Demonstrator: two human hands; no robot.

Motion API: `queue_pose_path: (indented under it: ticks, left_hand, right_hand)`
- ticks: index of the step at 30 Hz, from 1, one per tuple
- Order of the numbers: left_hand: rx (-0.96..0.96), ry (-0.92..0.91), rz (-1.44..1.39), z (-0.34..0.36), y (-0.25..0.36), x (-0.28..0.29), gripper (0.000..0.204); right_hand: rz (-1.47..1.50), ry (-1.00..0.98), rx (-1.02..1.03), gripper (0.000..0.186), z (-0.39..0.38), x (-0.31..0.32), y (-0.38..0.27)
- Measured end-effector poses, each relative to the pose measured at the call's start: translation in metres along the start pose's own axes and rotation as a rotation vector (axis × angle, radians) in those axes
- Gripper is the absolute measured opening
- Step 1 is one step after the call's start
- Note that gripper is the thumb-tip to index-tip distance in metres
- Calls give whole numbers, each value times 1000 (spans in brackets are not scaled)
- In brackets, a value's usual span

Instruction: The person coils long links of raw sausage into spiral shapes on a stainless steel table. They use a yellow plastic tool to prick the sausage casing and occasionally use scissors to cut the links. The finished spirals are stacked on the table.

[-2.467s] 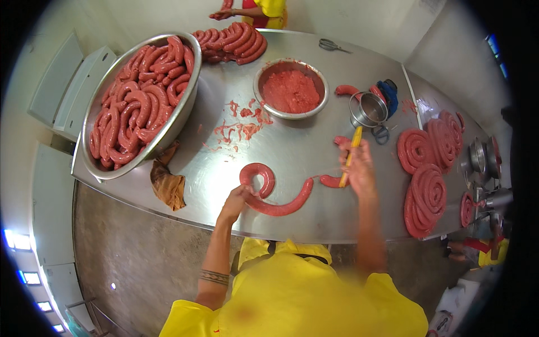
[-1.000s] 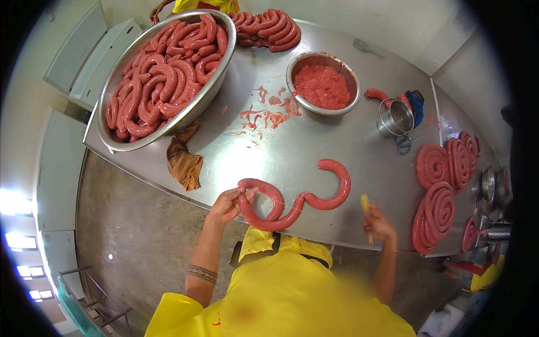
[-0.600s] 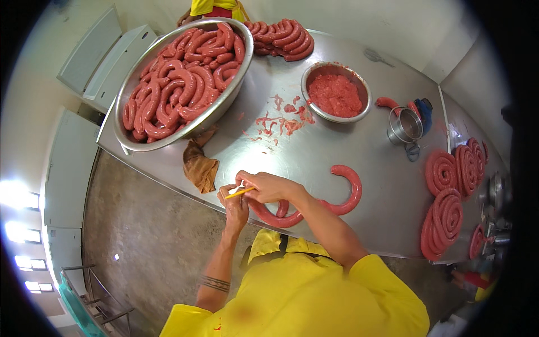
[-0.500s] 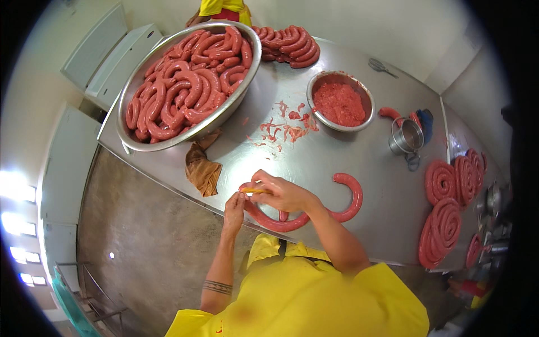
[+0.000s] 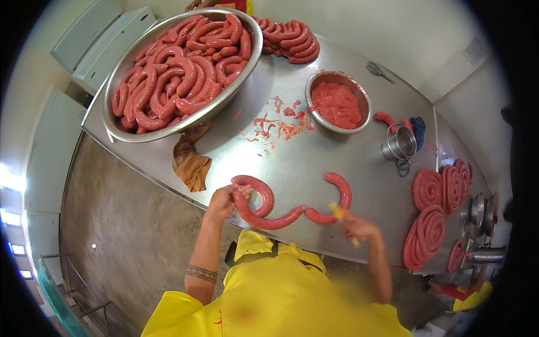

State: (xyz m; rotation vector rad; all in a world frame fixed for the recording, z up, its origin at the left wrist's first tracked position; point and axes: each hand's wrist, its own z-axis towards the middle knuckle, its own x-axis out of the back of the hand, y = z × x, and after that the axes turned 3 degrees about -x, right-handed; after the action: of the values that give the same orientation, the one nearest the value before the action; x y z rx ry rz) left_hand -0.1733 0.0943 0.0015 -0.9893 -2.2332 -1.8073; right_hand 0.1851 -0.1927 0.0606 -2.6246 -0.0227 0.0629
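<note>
Near the table's front edge, my left hand point(image 5: 223, 202) is closed on the end of a raw red sausage point(image 5: 268, 222). The sausage loops behind the fingers and runs right along the table, where a thin twisted neck joins it to a second curved sausage point(image 5: 343, 188). My right hand point(image 5: 360, 227) is over the front edge beside that second sausage, fingers closed round a slim yellow stick-like tool point(image 5: 336, 210). Both ends of the tool stick out of the fist; motion blurs it, so its exact kind cannot be told.
A big steel basin point(image 5: 112, 130) heaped with sausages stands far left, a brown cloth point(image 5: 191, 167) below it. Meat scraps point(image 5: 286, 126), a bowl of minced meat point(image 5: 339, 105), scissors point(image 5: 379, 71) and a metal cup point(image 5: 398, 143) lie beyond. Coiled sausages point(image 5: 429, 224) are at right.
My right hand has moved right, away from my left hand, carrying the yellow tool. My left hand keeps the sausage end, and the sausage now lies in a loop beside it.
</note>
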Motion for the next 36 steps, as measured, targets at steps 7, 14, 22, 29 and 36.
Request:
queue_pose_path:
  ticks: [7, 14, 22, 29, 36]
  left_hand:
    - [-817, 411, 630, -36, 20, 22, 19]
    - [-306, 211, -22, -32, 2, 36, 19]
    - [-556, -73, 127, -21, 10, 24, 14]
    - [-499, -238, 148, -15, 5, 3, 14]
    - [529, -358, -759, -66, -31, -28, 27]
  right_hand:
    - [-673, 367, 777, 26, 120, -156, -199]
    - [-318, -33, 1051, 12, 104, -184, -242]
    - [1359, 391, 1455, 22, -49, -40, -263]
    - [942, 607, 1448, 22, -80, 65, -115]
    - [27, 1247, 377, 45, 72, -49, 20]
